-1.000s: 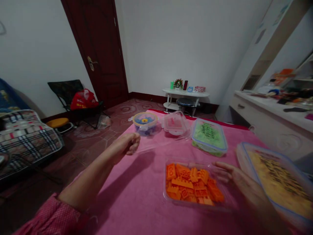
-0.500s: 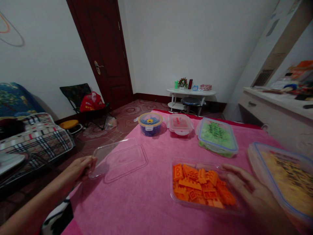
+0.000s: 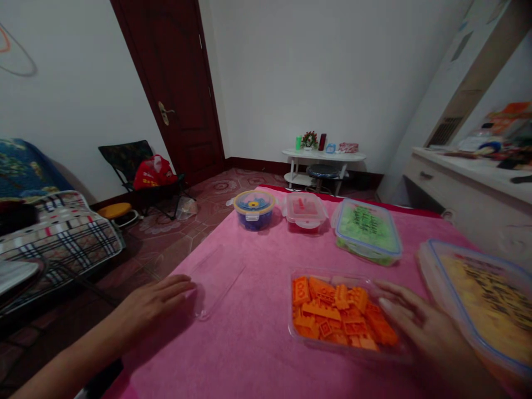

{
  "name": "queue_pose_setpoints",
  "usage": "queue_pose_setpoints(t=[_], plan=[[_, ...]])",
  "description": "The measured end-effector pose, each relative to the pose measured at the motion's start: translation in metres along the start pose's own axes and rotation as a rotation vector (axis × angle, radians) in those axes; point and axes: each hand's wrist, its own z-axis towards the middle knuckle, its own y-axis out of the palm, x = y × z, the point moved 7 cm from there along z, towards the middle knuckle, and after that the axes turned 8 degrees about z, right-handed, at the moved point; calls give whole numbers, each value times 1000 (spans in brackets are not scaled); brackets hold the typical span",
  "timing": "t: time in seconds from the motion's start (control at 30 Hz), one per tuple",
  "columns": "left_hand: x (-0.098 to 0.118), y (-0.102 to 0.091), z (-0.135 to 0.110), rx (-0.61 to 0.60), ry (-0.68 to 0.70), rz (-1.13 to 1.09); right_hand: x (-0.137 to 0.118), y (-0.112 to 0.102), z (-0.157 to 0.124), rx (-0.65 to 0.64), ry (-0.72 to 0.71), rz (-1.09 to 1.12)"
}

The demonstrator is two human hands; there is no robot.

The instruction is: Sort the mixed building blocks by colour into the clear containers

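Note:
A clear plastic lid (image 3: 216, 285) lies on the pink cloth, hard to see against it. My left hand (image 3: 166, 299) is at the lid's left edge, palm down, with fingers stretched out and not wrapped round it. A clear plastic box (image 3: 305, 339) full of orange building bricks (image 3: 332, 316) stands uncovered nearer the right side. On the box's right rim is my right hand (image 3: 428, 327), its thumb and forefinger at the edge; the other fingers are partly hidden.
Behind stand a round tub (image 3: 254, 210) with blue contents, a box with red contents (image 3: 306, 213) and a lidded box of green pieces (image 3: 368, 230). A larger lidded box with yellow contents (image 3: 486, 299) is on the right. The pink cloth's left edge drops to the floor.
The lid, tilted up in my left hand before, now lies lower on the cloth. My left hand has moved right and its fingers have straightened. My right hand stays at the brick box.

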Motion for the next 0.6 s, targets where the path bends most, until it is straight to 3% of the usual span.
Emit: queue_pose_setpoints(t=[0.07, 0.13, 0.23, 0.33, 0.47, 0.6], plan=[[2, 11, 2, -103, 19, -46, -1, 4, -1, -20, 30, 22], [2, 12, 4, -131, -2, -86, -4, 8, -4, -27, 48, 40], [4, 3, 10, -111, -65, -126, -7, 12, -8, 0, 100, 95], [22, -6, 29, -48, -107, -251, -10, 11, -5, 69, 148, 232], [74, -11, 87, 35, -85, -600, -30, 6, 10, 154, -7, 214], [124, 1, 168, 138, -96, -1180, -41, 4, 20, 245, -231, 75]])
